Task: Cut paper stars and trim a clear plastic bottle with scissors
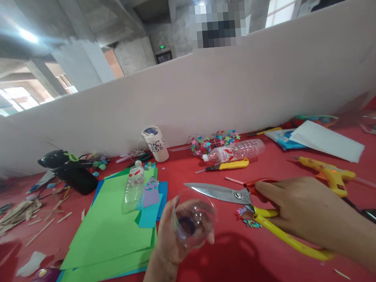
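My left hand is wrapped round a cut piece of clear plastic bottle. Its wide open end faces up towards me, and a dark round spot shows down inside it. To the right, my right hand grips a large pair of scissors with one red and one yellow handle. The scissors' blades lie together and point left, just past the rim of the bottle piece. Under the scissors, a small heap of coloured star sequins lies on the red table.
Green paper sheets carry an upright-pointing clear bottle. Behind are a white cup, another bottle, a yellow utility knife and a white partition. A yellow glue gun lies right; a black bottle and wood sticks left.
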`<state>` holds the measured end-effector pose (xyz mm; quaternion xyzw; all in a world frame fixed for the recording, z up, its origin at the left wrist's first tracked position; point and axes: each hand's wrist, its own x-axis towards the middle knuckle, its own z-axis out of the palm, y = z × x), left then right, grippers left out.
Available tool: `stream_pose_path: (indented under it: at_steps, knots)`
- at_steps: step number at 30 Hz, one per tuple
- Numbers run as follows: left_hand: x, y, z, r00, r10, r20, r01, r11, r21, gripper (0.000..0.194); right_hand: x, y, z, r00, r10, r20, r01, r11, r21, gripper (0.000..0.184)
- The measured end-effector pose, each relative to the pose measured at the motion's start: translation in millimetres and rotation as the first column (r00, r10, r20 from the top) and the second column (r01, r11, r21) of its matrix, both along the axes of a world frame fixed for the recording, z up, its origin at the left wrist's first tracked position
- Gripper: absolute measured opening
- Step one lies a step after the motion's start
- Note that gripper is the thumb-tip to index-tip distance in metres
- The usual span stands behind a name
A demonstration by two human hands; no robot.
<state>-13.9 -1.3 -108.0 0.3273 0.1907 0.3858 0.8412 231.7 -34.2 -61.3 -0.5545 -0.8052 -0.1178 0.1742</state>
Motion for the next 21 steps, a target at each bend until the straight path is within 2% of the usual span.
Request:
stream_pose_path:
  at_steps: [2, 4, 9, 12, 16, 21]
  knots:
    - [-0.4, 0.7, 0.0, 0.999, -0.022, 0.042, 0.023, 1.000, -0.020, 0.055, -0.9, -0.3, 0.1, 0.999, -0.031, 0.019, 0.031, 0.999, -0.008, 0.044]
    - [-0.7, 2.0, 0.1, 0.996, -0.050, 0.080, 0.053, 0.998, -0.038, 0.054, -2.4, -0.3, 0.4, 0.997, -0.078, -0.004, 0.078, 0.994, -0.077, 0.050]
    - [0.3, 5.5, -0.1, 0.989, -0.018, 0.147, 0.030, 0.996, -0.078, 0.050, -6.4, 1.5, 4.8, 0.976, -0.201, -0.082, 0.170, 0.942, -0.288, 0.042]
    - [1.5, 6.8, -0.8, 0.983, -0.048, 0.176, 0.063, 0.995, -0.082, 0.046, -6.9, 2.1, 9.6, 0.981, -0.174, -0.090, 0.135, 0.934, -0.330, 0.035]
    - [0.8, 7.6, -1.5, 0.974, -0.120, 0.192, 0.128, 0.991, -0.029, 0.050, -6.1, 1.9, 13.0, 0.992, -0.122, -0.014, 0.108, 0.928, -0.358, 0.024]
    - [-1.0, 8.2, -2.0, 0.966, -0.165, 0.200, 0.171, 0.985, -0.015, 0.055, -7.8, 2.9, 9.8, 0.994, -0.107, -0.003, 0.096, 0.907, -0.411, 0.030]
